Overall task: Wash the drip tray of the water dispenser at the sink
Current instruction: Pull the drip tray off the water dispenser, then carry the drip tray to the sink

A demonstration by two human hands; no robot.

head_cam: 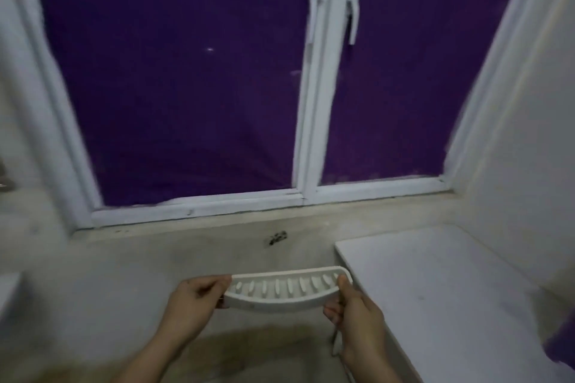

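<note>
The drip tray (281, 291) is seen as a white plastic piece, long and curved like a shallow crescent. A row of oval slots is cut along its upper face, and a smooth raised rim runs around the edge. The bowed side is turned toward the person; the straighter edge is turned toward the window.

The tray is held in the air between two grips, above the stone ledge and clear of it. The left hand (194, 300) is closed on the left end of the tray, with the thumb laid on top and the fingers curled beneath. The right hand (354, 309) is closed on the right end, with the thumb (343, 284) pressed against the rim and the fingers wrapped under the near edge. The tray is kept roughly level, its slotted face upward.

Below the hands, a pale, worn stone ledge (155, 261) is seen, marked with a dark stain (276, 238) near the window. A white flat-topped unit (435, 289) stands just beside the right hand, at the right of the ledge. Behind the ledge, a white-framed double window (306, 134) is fitted, with two handles (353, 22) at the centre post. Both panes are covered by purple material (174, 78). Plain light walls (525, 146) are seen on either side. The picture is slightly blurred.
</note>
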